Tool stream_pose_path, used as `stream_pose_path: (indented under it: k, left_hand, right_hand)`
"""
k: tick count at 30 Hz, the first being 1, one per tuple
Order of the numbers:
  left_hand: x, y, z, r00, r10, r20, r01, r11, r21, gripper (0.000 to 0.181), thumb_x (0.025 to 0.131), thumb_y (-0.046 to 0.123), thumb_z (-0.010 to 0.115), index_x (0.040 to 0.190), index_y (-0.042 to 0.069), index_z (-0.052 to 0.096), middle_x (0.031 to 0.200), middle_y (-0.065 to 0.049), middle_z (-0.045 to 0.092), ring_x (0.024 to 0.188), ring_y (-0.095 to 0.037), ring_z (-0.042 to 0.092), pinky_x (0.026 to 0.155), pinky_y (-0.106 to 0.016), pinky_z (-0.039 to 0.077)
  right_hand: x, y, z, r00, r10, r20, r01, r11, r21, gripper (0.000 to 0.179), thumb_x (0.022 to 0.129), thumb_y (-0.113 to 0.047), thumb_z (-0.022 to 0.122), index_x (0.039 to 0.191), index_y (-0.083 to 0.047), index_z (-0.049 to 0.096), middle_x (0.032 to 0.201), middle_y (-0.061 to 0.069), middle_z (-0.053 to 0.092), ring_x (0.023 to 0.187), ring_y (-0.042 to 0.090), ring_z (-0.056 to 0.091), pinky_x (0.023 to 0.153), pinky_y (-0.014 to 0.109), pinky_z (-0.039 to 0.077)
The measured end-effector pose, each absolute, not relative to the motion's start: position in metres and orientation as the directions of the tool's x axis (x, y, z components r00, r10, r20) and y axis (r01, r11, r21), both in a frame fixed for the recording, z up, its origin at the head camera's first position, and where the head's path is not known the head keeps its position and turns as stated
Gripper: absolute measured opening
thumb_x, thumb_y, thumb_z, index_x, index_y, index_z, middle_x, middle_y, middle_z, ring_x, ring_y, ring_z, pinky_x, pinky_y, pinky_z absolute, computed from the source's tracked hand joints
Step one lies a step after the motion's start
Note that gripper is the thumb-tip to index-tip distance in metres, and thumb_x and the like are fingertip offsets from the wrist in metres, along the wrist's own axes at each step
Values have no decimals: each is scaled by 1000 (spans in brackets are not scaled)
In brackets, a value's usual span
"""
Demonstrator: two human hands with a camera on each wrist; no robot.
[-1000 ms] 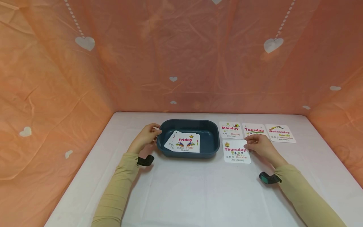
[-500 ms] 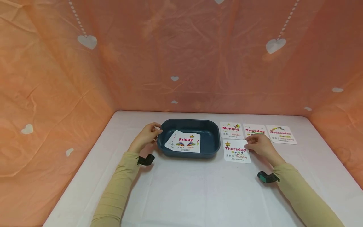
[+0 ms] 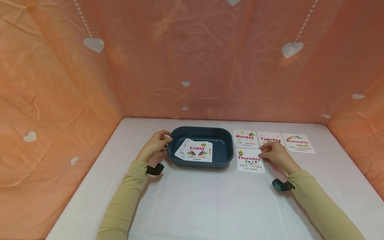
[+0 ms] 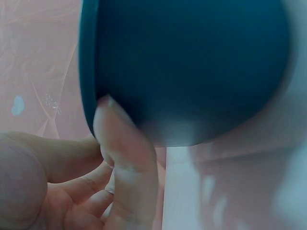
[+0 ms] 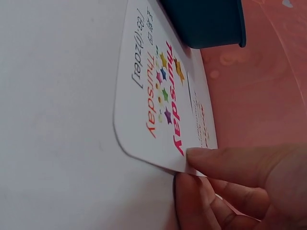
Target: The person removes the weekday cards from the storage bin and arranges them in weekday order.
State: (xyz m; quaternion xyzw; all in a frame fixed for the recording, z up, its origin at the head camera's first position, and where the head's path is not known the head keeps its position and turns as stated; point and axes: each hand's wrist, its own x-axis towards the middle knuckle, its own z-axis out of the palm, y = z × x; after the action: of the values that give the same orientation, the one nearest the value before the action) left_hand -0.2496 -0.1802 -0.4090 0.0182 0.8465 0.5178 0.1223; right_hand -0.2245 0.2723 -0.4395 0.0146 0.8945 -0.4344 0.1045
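My left hand (image 3: 153,145) grips the left end of a dark blue rectangular tray (image 3: 222,143), with thumb and fingers at its rim in the left wrist view. Inside the tray lies a small fanned pile of white cards, a Friday card (image 3: 199,154) on top. To the right, my right hand (image 3: 277,155) pinches the right edge of a white Thursday card (image 3: 250,166) between thumb and finger. The right wrist view shows the Thursday card (image 5: 144,115) low over the table, its stars and lettering facing up. It sits just in front of the Monday card (image 3: 245,140).
Behind my right hand, a Tuesday card (image 3: 269,136), partly covered, and a Wednesday card (image 3: 298,146) continue the row from Monday. A white cloth covers the table (image 3: 210,203). An orange curtain (image 3: 210,66) with white hearts encloses the back and sides.
The head view has shifted very slightly. Both hands keep their holds, and the tray and cards stay in place.
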Motion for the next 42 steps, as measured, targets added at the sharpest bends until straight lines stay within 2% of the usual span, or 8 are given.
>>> stream_pose_path:
  k: [7, 30, 42]
  left_hand:
    - [-250, -181, -408, -969, 158, -189, -95, 469, 878, 35, 99, 13, 54, 130, -1, 47, 87, -14, 54, 61, -17, 51, 54, -33, 48]
    - [-248, -181, -409, -970, 158, -187, -97, 455, 885, 34, 99, 12, 54, 129, -1, 47, 88, -15, 55, 61, -18, 51, 52, -31, 47]
    - [-250, -180, -410, -970, 146, -192, -104, 464, 880, 33, 98, 12, 54, 128, 0, 48, 89, -15, 57, 61, -18, 52, 53, -31, 47]
  right_hand:
    - [-225, 271, -438, -980, -85, -180, 90, 619, -780, 35, 80, 1, 71, 109, 13, 57, 79, 6, 58, 66, 13, 57, 60, 26, 52]
    - [-219, 266, -438, -982, -60, -182, 97, 663, -743, 34, 83, -3, 70, 110, 11, 55, 82, 10, 56, 65, 14, 56, 58, 24, 49]
    - [-219, 267, -438, -986, -66, -156, 71, 674, -735, 25, 83, -5, 70, 102, 7, 58, 79, 9, 54, 66, 16, 55, 58, 24, 48]
